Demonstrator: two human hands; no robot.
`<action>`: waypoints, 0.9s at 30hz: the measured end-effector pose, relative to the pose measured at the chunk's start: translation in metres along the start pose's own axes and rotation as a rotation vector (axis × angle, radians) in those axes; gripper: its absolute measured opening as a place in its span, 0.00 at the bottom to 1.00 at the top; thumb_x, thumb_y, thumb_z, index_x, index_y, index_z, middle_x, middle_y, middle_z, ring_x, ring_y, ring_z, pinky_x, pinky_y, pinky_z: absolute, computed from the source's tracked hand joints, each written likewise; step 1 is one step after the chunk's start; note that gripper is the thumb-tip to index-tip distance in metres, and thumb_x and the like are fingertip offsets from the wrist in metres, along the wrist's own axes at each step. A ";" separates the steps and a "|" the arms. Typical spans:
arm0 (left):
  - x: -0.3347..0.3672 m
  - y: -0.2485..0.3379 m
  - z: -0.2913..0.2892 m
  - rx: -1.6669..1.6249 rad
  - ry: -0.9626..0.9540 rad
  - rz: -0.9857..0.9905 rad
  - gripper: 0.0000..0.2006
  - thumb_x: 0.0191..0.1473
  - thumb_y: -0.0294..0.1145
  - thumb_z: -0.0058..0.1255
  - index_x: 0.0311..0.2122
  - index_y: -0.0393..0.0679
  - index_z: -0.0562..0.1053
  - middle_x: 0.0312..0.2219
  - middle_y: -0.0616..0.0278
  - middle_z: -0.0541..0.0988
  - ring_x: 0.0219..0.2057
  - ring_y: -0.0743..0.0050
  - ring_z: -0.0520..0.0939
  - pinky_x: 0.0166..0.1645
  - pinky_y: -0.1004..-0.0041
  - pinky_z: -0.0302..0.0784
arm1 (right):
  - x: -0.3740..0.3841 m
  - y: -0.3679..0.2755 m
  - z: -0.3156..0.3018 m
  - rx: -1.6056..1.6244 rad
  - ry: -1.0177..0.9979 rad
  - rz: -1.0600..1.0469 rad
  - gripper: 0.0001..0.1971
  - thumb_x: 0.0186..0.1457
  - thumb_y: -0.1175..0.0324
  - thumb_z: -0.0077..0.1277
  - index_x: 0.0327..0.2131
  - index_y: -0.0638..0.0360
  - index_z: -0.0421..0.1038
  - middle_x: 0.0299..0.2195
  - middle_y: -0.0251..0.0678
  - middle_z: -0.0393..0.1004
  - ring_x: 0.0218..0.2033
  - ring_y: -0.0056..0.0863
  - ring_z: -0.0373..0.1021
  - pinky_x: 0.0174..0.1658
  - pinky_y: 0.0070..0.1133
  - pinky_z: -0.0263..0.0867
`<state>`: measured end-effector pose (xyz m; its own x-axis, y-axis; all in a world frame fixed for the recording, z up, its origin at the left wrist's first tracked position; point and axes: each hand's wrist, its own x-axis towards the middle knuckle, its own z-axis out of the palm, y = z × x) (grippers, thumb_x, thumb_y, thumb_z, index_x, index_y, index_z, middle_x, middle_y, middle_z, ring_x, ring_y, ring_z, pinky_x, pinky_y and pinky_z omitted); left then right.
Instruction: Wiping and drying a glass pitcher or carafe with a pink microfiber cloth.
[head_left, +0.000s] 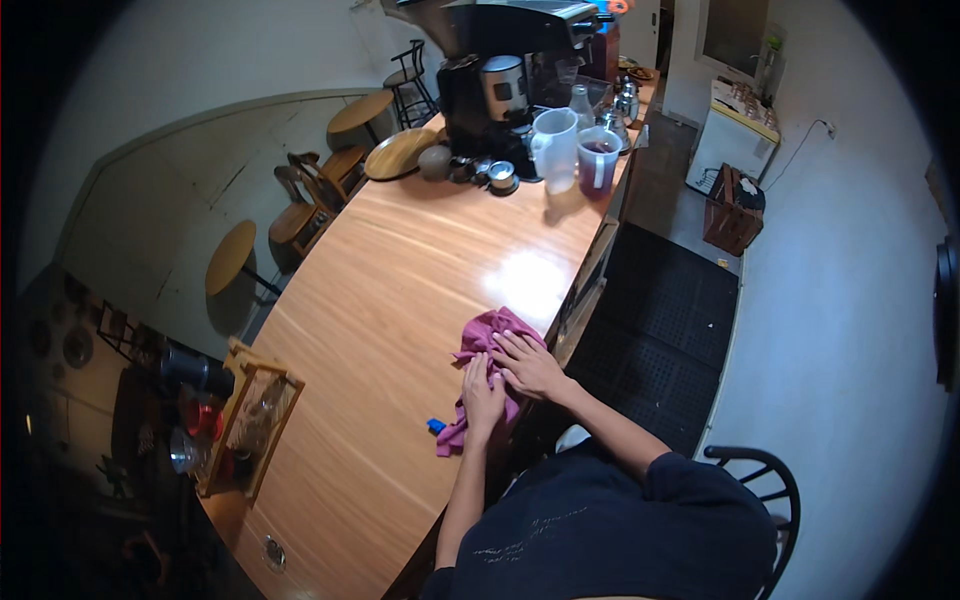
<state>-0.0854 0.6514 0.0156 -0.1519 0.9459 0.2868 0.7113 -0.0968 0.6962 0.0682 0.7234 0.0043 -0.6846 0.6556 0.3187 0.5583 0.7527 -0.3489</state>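
Observation:
A crumpled purple cloth (490, 324) lies near the right edge of the wooden counter (370, 300). On top of it my left hand (484, 398) rests with its fingers stretched forward. Just to its right, my right hand (530, 366) lies flat on the cloth, fingers spread and extended. Both palms press down, and neither hand visibly grips the fabric. The cloth's lower end trails beneath my left wrist. Beside that end sits a small blue object (436, 426), whose kind I cannot make out.
At the far end stand a coffee grinder (465, 105), a frosted pitcher (556, 150), a jug of dark liquid (598, 165) and a round wooden tray (400, 154). A wooden rack (250, 420) occupies the left edge. A black chair (770, 470) and black floor mat (655, 340) are right.

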 end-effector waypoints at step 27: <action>0.235 0.248 0.321 -0.864 -0.780 -0.226 0.37 0.37 0.18 0.69 0.52 0.40 0.59 0.43 0.58 0.72 0.42 0.75 0.77 0.45 0.74 0.78 | -0.121 0.322 -0.180 2.259 1.073 0.518 0.26 0.64 0.53 0.42 0.60 0.56 0.59 0.52 0.46 0.71 0.38 0.32 0.75 0.47 0.31 0.73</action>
<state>0.2761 0.9490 0.0445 0.4574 0.8728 -0.1704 -0.0227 0.2030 0.9789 0.4149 0.8975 0.0116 -0.0139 0.9854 -0.1699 -0.9762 -0.0502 -0.2111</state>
